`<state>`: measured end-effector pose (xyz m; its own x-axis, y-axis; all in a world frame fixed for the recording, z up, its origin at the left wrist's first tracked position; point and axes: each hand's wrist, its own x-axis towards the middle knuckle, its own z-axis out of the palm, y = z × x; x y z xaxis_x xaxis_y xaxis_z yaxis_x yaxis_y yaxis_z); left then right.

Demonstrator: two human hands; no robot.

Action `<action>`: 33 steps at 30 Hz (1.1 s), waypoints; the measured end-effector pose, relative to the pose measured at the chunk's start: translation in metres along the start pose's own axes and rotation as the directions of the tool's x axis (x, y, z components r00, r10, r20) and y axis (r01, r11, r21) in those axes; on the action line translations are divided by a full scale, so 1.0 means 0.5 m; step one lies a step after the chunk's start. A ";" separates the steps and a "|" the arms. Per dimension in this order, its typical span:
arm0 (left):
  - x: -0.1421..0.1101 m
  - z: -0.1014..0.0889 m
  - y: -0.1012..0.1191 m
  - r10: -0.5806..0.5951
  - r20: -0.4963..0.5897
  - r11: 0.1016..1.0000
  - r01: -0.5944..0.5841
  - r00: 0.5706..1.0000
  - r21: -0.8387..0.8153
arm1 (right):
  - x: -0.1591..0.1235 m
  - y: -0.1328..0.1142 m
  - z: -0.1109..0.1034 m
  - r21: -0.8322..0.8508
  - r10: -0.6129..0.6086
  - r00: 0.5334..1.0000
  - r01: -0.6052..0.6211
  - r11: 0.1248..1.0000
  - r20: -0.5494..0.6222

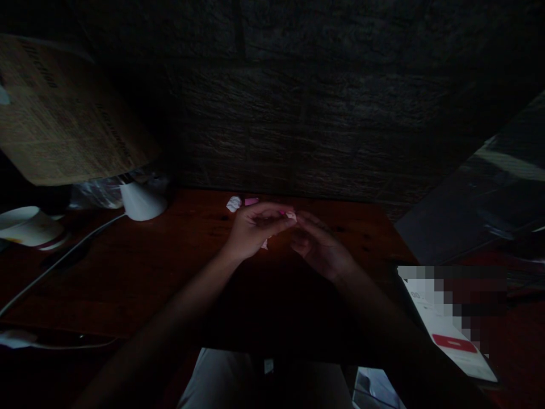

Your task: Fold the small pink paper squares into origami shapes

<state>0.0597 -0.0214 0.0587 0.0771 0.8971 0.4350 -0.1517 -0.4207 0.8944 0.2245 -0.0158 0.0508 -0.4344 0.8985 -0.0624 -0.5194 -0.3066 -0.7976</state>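
Above the middle of the dark wooden desk, my left hand [251, 230] pinches a small, pale pink crumpled piece of paper [291, 216] between thumb and forefinger. The fingertips of my right hand [321, 247] close on its other side, with the rest of those fingers curled in. A speck of bright pink shows beside the piece. Beyond my left hand lie a crumpled white paper ball [234, 204] and a flat bright pink piece [251, 201], partly hidden by the hand. Another pale pink scrap [264, 244] peeks out under the left hand. Dim light blurs details.
On the left stands a lamp with a newsprint shade [72, 113] and white base [142, 201]; its cable crosses the desk [106, 272]. A paper cup [32, 226] is farther left. A lit phone [451, 335] lies at right. A dark brick-patterned wall [298, 102] rises behind.
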 end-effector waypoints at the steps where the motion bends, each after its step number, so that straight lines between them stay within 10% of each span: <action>1: 0.000 0.001 0.000 0.005 -0.010 1.000 -0.005 1.000 -0.001 | 0.000 0.000 0.001 0.004 0.002 1.000 -0.002 1.000 -0.002; 33: -0.010 0.002 0.009 0.200 -0.059 0.957 -0.182 0.978 0.224 | -0.005 -0.012 0.009 -0.096 -0.109 0.993 0.105 0.990 -0.035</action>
<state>0.0595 -0.0281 0.0609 -0.0134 0.8014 0.5980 0.0618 -0.5962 0.8004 0.2256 -0.0176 0.0583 -0.3494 0.9370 0.0039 -0.4891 -0.1788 -0.8537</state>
